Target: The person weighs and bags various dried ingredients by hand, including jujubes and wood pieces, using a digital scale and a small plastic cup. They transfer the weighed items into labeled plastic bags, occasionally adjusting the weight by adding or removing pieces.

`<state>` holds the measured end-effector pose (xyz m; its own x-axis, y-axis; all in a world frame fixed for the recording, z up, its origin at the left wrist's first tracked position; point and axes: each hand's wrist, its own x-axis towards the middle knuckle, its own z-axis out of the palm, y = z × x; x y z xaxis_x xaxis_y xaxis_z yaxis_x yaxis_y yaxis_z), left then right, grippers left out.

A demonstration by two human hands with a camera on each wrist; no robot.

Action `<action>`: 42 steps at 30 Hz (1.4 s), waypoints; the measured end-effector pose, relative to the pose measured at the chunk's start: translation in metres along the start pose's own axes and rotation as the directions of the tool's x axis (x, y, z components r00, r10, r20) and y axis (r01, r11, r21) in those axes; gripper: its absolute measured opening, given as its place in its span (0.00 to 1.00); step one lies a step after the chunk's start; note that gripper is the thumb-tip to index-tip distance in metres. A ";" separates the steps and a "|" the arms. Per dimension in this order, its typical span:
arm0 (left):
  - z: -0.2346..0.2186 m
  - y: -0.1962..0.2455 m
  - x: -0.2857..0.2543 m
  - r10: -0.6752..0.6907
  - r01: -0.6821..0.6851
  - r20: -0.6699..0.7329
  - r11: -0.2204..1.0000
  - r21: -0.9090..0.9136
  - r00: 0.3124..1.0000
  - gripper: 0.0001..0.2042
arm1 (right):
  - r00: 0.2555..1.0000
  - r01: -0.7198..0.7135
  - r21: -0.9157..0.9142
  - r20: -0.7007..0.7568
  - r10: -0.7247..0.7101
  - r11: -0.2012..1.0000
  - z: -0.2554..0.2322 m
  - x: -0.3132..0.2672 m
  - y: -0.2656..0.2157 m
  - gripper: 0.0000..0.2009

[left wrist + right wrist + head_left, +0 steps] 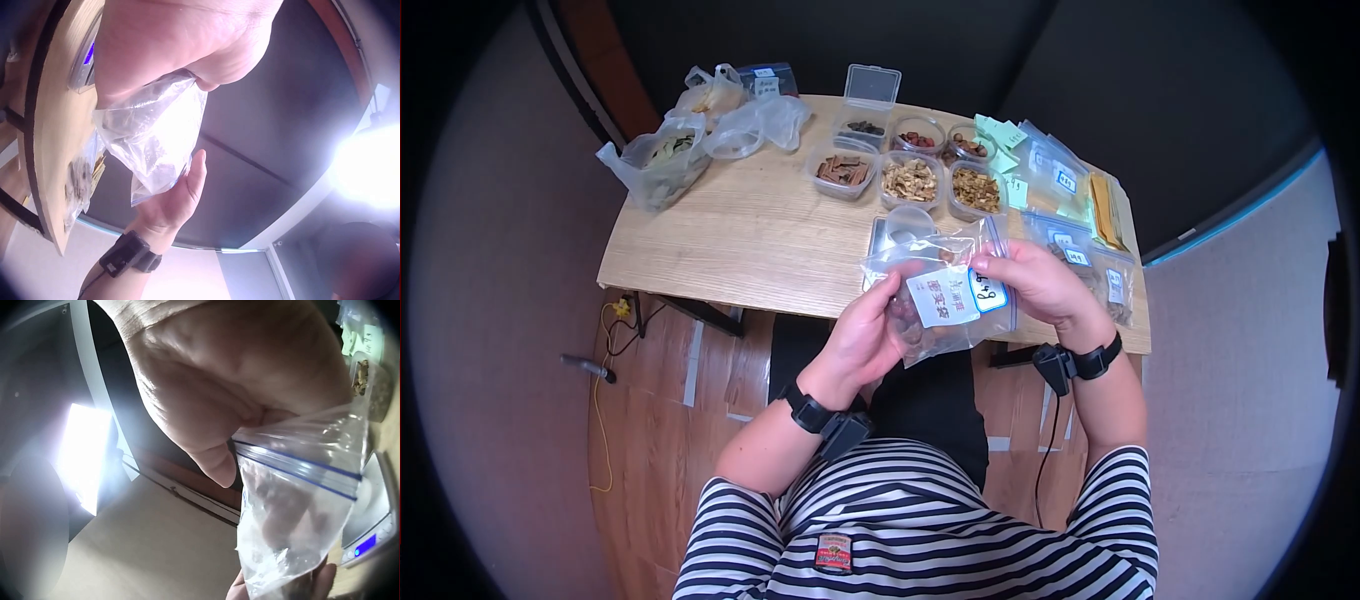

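A clear zip bag (pixel 930 335) is held up between both hands over the table's front edge. It bears a white printed label (pixel 943 298) and a blue-bordered label (pixel 990 290) with handwriting; dark reddish lumps show inside near the left. My left hand (pixel 863 338) grips the bag's left side, thumb on the front and the other fingers partly behind it. My right hand (pixel 1048 285) pinches the right side by the zip, thumb over the front. In the right wrist view the blue zip lines (pixel 294 469) run just below that hand.
A scale (pixel 369 528) with a lit display and a clear cup (pixel 908 222) stand behind the bag. Several tubs of dried pieces (pixel 910 180) line the back. Plastic bags (pixel 665 165) lie left; green slips (pixel 1000 135), labelled zip bags (pixel 1075 255) and brown envelopes (pixel 1106 210) lie right.
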<state>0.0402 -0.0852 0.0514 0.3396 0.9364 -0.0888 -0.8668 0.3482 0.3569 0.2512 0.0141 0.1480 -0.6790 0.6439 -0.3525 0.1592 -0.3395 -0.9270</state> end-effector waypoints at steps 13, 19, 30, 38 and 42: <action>-0.003 -0.001 -0.002 -0.008 0.009 0.019 1.000 -0.020 1.000 0.22 | 1.000 -0.015 -0.081 -0.007 0.014 0.997 0.006 0.002 0.005 0.16; 0.006 0.002 -0.002 0.025 -0.026 -0.036 0.999 -0.020 0.999 0.21 | 1.000 0.024 0.020 0.005 -0.024 1.000 0.014 -0.003 0.000 0.18; 0.012 0.002 -0.003 0.008 -0.007 0.020 0.999 -0.054 1.000 0.26 | 0.994 0.098 0.005 0.041 -0.098 0.995 0.007 -0.010 -0.017 0.20; 0.018 0.007 -0.003 0.042 -0.042 0.010 0.999 0.001 0.999 0.27 | 0.944 -0.090 0.306 0.329 -0.017 0.948 -0.009 -0.004 -0.002 0.19; 0.011 0.002 -0.001 0.030 -0.033 0.037 0.995 0.095 0.999 0.25 | 0.969 0.127 -0.450 0.247 -0.013 0.884 0.015 -0.005 -0.022 0.13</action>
<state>0.0420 -0.0859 0.0624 0.3265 0.9442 -0.0438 -0.8393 0.3109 0.4460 0.2404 0.0083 0.1717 -0.8371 0.4589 -0.2979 0.3774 0.0901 -0.9216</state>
